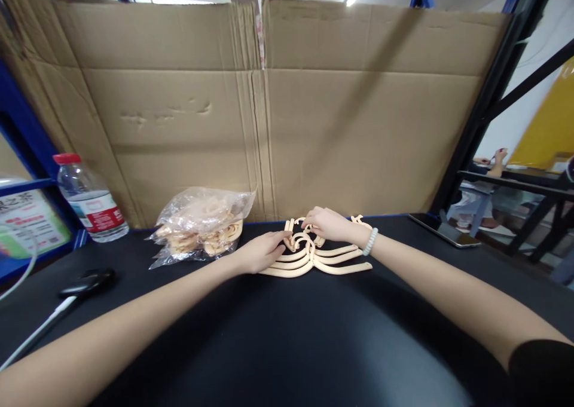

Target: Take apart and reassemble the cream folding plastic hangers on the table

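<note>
A small pile of cream plastic hangers [323, 262] lies on the black table [287, 335] near its far edge. My left hand [262, 250] rests on the pile's left side, fingers curled over the hooks. My right hand [329, 225], with a white bead bracelet at the wrist, lies over the top of the pile, its fingers pinching the hook ends. To the left sits a clear plastic bag [201, 225] stuffed with more of the same hangers.
A cardboard wall [278, 108] stands behind the table. A water bottle [89, 199] with a red cap stands at the far left, a black handheld device [85, 283] with a white cable nearer. A tablet [442, 229] lies at the right edge.
</note>
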Demonstrator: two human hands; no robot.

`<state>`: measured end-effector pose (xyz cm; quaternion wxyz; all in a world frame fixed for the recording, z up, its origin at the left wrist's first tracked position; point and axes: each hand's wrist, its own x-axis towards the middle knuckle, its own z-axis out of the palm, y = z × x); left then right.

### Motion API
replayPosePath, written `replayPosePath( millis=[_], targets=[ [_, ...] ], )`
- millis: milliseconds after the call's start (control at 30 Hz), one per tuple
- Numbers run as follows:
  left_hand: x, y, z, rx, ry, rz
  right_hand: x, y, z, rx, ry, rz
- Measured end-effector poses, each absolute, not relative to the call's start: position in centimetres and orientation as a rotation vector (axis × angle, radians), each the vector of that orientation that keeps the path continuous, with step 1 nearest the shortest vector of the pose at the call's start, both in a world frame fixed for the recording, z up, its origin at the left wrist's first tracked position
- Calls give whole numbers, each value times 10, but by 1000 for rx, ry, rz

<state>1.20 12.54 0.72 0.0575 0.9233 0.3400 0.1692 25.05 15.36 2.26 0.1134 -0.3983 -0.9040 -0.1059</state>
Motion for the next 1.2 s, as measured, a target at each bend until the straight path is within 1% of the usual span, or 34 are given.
replayPosePath(
  millis=[200,433,567,700,867,967,1067,1100,1200],
  targets=[
    [4,133,-2,2800,1161,556,247,173,19,-1208,-2753,-317],
    [4,146,7,2779,1125,516,254,182,14,-1287,-2710,-346],
    [8,154,12,2755,1059,480,255,179,13,-1238,-2635,-308],
    [10,151,13,2709,1059,583,257,175,10,-1190,-2430,-228],
    [9,136,13,2594,1100,861,267,178,14,-1160,-1993,-70],
    [8,118,13,2475,1117,984,271,174,20,-1117,-1757,101],
    [12,93,11,2347,1087,1060,268,157,21,-1067,-1598,333],
    [14,83,9,2223,1020,1095,266,148,21,-1052,-1562,407],
    [23,57,2,1956,910,1065,256,114,15,-1010,-1480,581]
  ],
)
